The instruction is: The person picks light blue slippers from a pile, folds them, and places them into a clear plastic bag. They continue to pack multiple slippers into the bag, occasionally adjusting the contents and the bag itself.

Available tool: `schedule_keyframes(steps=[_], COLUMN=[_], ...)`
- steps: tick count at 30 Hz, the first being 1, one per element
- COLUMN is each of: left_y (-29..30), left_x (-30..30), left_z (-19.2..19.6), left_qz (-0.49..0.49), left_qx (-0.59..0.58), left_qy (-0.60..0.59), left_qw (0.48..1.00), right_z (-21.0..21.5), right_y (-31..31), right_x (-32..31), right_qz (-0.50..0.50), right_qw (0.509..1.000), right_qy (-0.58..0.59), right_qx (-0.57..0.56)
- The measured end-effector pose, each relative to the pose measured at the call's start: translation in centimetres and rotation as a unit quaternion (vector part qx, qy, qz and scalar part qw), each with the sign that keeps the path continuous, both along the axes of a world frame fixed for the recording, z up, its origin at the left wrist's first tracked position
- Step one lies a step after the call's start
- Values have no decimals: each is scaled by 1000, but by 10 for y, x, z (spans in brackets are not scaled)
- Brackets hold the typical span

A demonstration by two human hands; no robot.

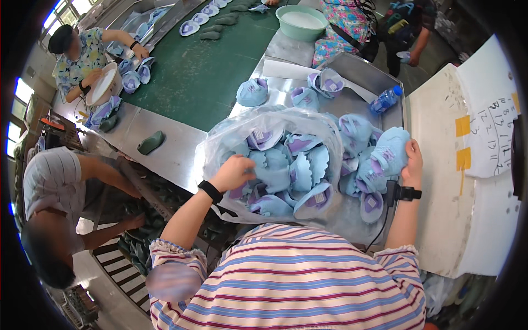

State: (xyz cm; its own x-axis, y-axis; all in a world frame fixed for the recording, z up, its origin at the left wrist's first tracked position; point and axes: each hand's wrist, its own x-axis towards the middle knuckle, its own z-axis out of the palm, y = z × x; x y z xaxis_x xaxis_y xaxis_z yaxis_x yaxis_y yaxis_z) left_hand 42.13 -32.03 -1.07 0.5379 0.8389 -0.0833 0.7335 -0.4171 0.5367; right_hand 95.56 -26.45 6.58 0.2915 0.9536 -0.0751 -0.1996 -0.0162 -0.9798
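A clear plastic bag [212, 146] stands open in front of me, heaped with light blue shoe uppers [301, 171] that have scalloped edges and purple linings. Over the bag's left side is my left hand [234, 175], its fingers curled down beside the uppers; what the fingertips hold, if anything, is hidden. At the right my right hand [412, 162] grips the outer side of a blue shoe upper [393, 147]. That upper leans against several others piled between the bag and this hand.
More uppers [252, 92] lie behind the bag. A blue-capped bottle [386, 100] rests by the metal tray's right wall. One dark green shoe last [151, 142] is on the metal edge beside the green conveyor belt [203, 74]. Co-workers stand left and beyond; a green basin [301, 23] sits far back.
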Motion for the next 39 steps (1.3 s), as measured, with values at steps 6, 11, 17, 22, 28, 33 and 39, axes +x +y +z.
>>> schedule_keyframes(steps=[6, 11, 17, 22, 28, 33, 39], left_y=[41, 50, 55, 66, 53, 74, 92], left_x=[14, 20, 90, 81, 126, 162, 84], left_z=[64, 81, 121, 71, 27, 49, 43], left_qz=[109, 106, 81, 11, -180, -344, -328], left_qx=[-194, -191, -204, -128, 60, 189, 297], left_qy=[-280, -340, -517, -341, -17, 136, 43], left_qw=[934, 915, 828, 931, 982, 910, 896], right_z=[22, 38, 24, 40, 3, 10, 36], right_y=[-27, -27, -19, -20, -37, -42, -81], right_x=[-98, -171, -193, -88, -8, -41, -41], right_qz=[158, 387, 398, 178, -50, -52, 11], right_qw=[975, 911, 909, 983, 996, 996, 988], right_qy=[154, 145, -122, 29, -73, 34, 94], right_qx=[25, 16, 30, -32, 8, 66, 125])
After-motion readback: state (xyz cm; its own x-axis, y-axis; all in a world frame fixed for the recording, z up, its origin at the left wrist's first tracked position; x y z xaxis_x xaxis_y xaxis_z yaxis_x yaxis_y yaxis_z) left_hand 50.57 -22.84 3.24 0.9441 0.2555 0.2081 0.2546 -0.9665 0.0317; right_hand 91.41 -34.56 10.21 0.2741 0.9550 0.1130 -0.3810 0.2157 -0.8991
